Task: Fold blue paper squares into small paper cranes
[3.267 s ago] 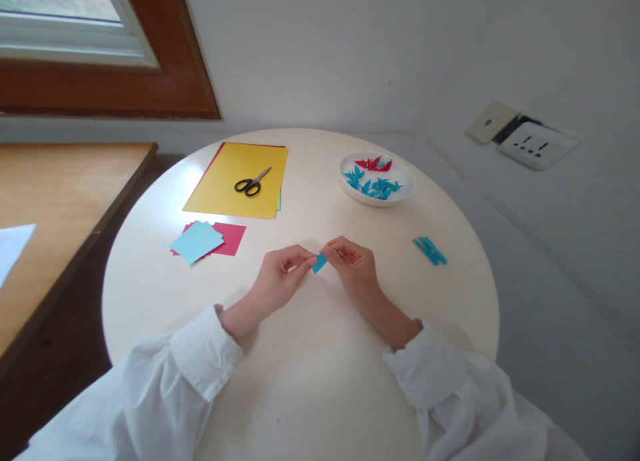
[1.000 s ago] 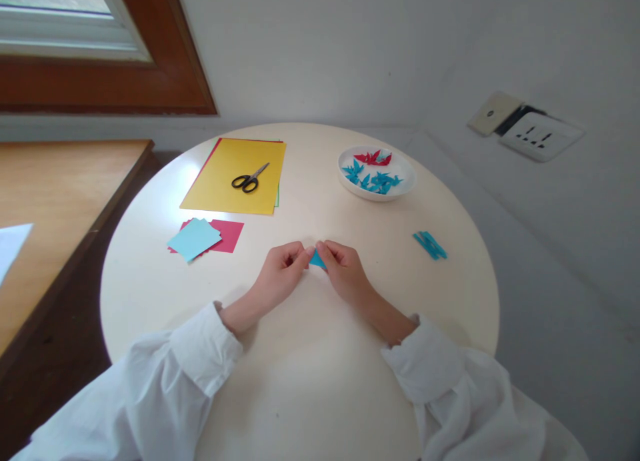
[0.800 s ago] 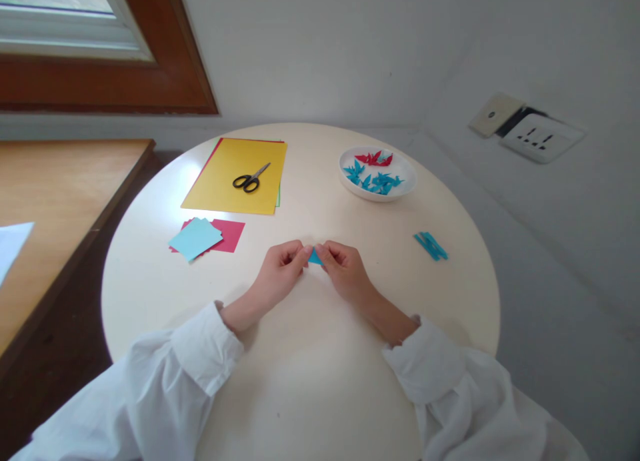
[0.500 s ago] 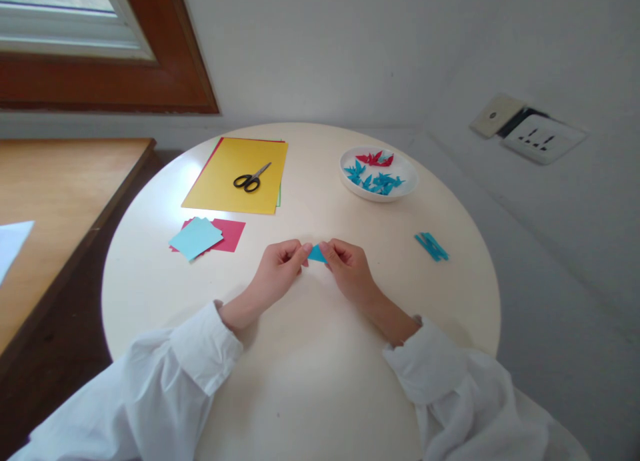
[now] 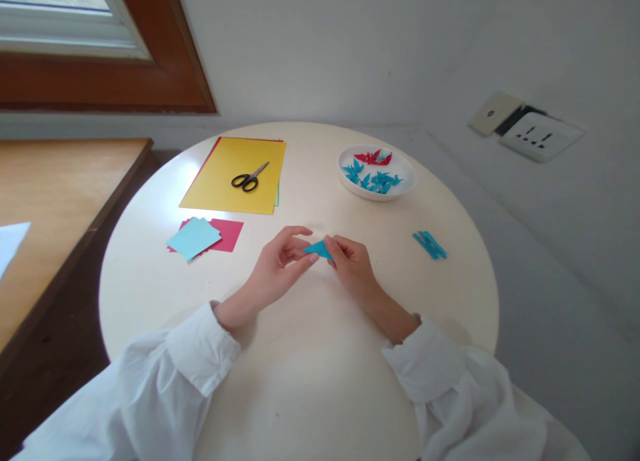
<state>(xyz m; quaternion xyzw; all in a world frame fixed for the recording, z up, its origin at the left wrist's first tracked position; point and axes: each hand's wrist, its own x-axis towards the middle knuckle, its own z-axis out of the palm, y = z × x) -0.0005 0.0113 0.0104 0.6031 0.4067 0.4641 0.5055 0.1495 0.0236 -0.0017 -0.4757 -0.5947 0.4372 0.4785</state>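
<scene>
A small piece of folded blue paper point(image 5: 320, 249) is held above the middle of the table, its pointed end toward the left. My right hand point(image 5: 351, 264) pinches it between thumb and fingers on its right side. Beside its left tip, my left hand point(image 5: 280, 264) has its fingers apart, index finger raised, the thumb close under the paper. Whether the left fingers touch the paper I cannot tell. The paper's right end is hidden by my right fingers.
On the round table point(image 5: 300, 381) lie yellow paper sheets point(image 5: 210, 181) with scissors point(image 5: 250, 177), small light-blue squares point(image 5: 194, 237) over pink squares point(image 5: 230, 235), and folded blue strips point(image 5: 430, 245). A white dish point(image 5: 375, 195) holds blue and red folded paper cranes point(image 5: 373, 157).
My left fingers have opened from their pinch on the blue paper, and the index finger has lifted. More of the paper shows, with its tip to the left. My right hand keeps its pinch.
</scene>
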